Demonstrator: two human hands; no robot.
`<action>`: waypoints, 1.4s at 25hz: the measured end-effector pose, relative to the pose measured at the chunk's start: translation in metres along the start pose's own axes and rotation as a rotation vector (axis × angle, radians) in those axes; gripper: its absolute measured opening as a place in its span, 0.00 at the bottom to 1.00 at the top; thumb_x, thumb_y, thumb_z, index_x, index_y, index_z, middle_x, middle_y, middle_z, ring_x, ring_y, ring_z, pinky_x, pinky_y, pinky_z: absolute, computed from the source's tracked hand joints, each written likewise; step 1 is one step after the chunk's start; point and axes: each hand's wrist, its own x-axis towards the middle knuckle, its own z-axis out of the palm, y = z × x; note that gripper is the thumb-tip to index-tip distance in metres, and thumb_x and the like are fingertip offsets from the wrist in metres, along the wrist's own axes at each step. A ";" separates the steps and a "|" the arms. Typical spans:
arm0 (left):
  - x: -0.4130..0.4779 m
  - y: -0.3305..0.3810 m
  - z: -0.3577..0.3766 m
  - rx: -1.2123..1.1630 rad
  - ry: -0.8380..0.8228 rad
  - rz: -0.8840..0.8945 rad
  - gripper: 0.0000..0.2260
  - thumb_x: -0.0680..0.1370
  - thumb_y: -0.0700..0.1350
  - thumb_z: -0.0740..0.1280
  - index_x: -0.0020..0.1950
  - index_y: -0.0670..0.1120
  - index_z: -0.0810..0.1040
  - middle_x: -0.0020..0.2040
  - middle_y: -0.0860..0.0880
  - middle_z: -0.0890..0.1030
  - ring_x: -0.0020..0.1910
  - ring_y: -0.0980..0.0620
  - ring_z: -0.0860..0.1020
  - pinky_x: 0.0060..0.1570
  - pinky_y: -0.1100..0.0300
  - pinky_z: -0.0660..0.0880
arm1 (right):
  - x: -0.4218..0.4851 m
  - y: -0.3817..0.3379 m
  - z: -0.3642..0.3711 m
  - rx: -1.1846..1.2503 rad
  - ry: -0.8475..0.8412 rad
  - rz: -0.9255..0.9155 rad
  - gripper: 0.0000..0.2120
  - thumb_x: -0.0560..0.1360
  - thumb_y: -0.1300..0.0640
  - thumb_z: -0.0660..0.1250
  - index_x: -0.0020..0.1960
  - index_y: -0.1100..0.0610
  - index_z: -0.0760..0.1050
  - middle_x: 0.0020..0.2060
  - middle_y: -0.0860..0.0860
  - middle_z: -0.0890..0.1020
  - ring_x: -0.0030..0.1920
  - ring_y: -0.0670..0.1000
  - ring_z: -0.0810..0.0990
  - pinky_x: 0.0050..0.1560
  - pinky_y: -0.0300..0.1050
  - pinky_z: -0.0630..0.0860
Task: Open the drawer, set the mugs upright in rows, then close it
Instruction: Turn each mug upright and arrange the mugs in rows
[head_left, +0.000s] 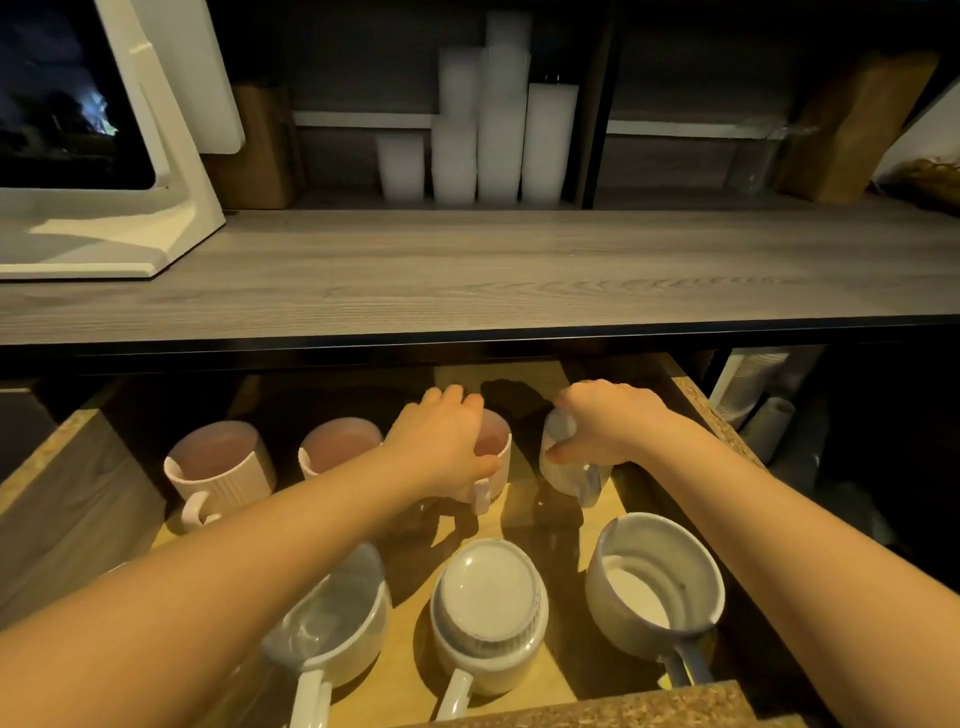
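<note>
The drawer (698, 402) is pulled out below the counter. In its back row stand two upright pink ribbed mugs (221, 467) (337, 447). My left hand (441, 447) grips the rim of a third pink mug (496, 452), also upright. To its right my right hand (608, 426) holds a white mug (563, 462) that is tilted, its handle toward me. In the front row a white mug (337, 618) stands upright, a white mug (488, 613) sits upside down, and another white mug (654, 577) leans with its mouth toward me.
A grey wood counter (493, 275) runs above the drawer, with a white appliance (104, 156) at the left. Stacks of white cups (498, 124) stand on the shelf behind. The drawer's chipboard front edge (623, 706) is nearest me.
</note>
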 end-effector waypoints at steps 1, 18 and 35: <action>-0.009 0.001 -0.008 -0.003 0.039 0.057 0.24 0.76 0.54 0.63 0.70 0.47 0.65 0.66 0.47 0.70 0.63 0.48 0.69 0.58 0.56 0.71 | -0.003 -0.004 -0.003 0.008 -0.024 -0.029 0.24 0.72 0.45 0.68 0.64 0.54 0.72 0.53 0.54 0.80 0.51 0.54 0.79 0.45 0.43 0.77; -0.067 0.033 0.001 0.008 -0.465 0.283 0.33 0.68 0.62 0.70 0.66 0.48 0.66 0.58 0.47 0.76 0.47 0.51 0.72 0.43 0.58 0.74 | -0.008 -0.002 -0.007 0.108 -0.176 -0.131 0.26 0.74 0.48 0.66 0.69 0.55 0.68 0.61 0.54 0.77 0.58 0.55 0.77 0.55 0.46 0.77; -0.065 -0.051 -0.065 -1.384 0.107 -0.029 0.25 0.61 0.55 0.71 0.58 0.55 0.75 0.54 0.50 0.80 0.52 0.51 0.79 0.44 0.58 0.79 | -0.021 -0.017 -0.022 1.158 -0.369 -0.500 0.44 0.59 0.39 0.74 0.71 0.43 0.60 0.62 0.43 0.75 0.60 0.43 0.77 0.52 0.38 0.78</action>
